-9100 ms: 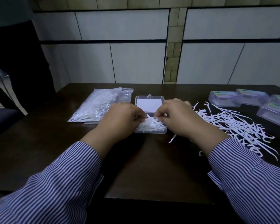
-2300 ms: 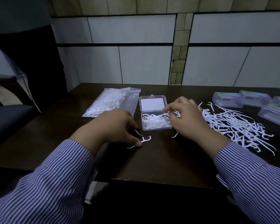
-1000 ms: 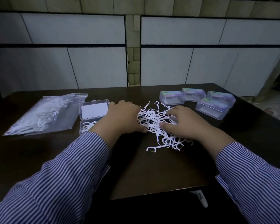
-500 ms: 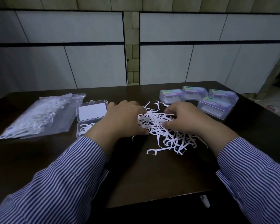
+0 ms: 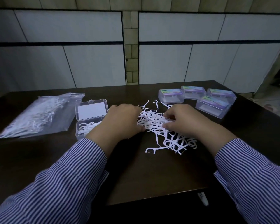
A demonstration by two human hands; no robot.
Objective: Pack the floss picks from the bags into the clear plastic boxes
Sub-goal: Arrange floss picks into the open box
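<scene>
White floss picks (image 5: 158, 126) lie heaped on the dark surface (image 5: 145, 175), pointing every way, between both hands. The left hand (image 5: 121, 122) and right hand (image 5: 183, 122) curl their grip into the heap, closer together than half a second ago. An open box (image 5: 89, 120) sits left.

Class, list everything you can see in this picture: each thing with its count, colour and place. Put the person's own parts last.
Table: one, dark brown, under everything.
Bag of floss picks: one, clear, far left.
Open box: one, clear, lid back, some picks inside, right of the bag.
Loose floss picks: a pile, white, centre, between the hands.
Closed boxes: four, clear with coloured labels, far right.
Wall panels: pale grey, behind the table.
Sleeves: two, blue-and-white striped.
Left hand: at the pile's left edge.
Right hand: fingers curled into the pile.
</scene>
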